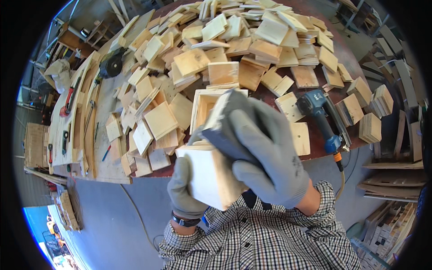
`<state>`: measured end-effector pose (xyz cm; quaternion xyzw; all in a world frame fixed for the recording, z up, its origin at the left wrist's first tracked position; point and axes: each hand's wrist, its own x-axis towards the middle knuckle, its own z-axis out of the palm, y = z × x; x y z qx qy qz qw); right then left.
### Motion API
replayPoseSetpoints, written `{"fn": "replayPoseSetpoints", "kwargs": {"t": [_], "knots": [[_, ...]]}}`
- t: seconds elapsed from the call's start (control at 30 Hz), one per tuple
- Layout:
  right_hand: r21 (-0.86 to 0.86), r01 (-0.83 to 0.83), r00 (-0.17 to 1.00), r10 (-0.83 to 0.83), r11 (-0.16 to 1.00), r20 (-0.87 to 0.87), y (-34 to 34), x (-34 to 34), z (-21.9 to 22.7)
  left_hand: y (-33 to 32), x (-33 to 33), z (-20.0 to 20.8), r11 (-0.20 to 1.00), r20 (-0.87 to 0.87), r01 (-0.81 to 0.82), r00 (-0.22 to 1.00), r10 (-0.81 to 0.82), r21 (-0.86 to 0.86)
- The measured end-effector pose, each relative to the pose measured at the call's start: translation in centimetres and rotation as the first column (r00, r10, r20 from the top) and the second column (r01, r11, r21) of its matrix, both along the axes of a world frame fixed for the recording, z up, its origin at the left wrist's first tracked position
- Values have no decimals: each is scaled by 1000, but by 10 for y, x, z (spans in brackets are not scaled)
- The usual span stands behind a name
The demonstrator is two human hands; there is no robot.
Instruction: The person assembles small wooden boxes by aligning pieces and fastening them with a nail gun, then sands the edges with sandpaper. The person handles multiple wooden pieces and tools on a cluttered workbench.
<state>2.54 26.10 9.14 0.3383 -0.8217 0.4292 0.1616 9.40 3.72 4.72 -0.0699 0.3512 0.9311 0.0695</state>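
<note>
Dark block (225, 135) and wooden piece (203, 175) in the grip of right and left hands (274, 155) (181, 191), glove print (297, 167) illegible

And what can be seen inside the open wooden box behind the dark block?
Inside the box, plain wooden walls show. The dark block in the right hand covers the rest.

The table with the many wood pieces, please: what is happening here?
A person holds a pale wooden block in the gloved left hand and, in the gloved right hand, a dark block against or just over it. Small wooden boards are piled on the table, with a blue power tool on the right side.
</note>
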Motion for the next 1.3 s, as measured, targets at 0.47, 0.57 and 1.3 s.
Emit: {"fn": "replayPoseSetpoints", "kwargs": {"t": [0.47,0.57,1.3], "knots": [[-142,50,994,-34,989,108,-12,22,1,21,-18,6,922,-325,-192,943,78,-337],[-352,72,966,23,933,257,-14,-28,-11,30,-12,4,963,-346,-201,929,128,-182],[-391,4,944,126,920,305,35,-5,-2,1,-21,4,249,-653,-610,741,-157,-753]]}}
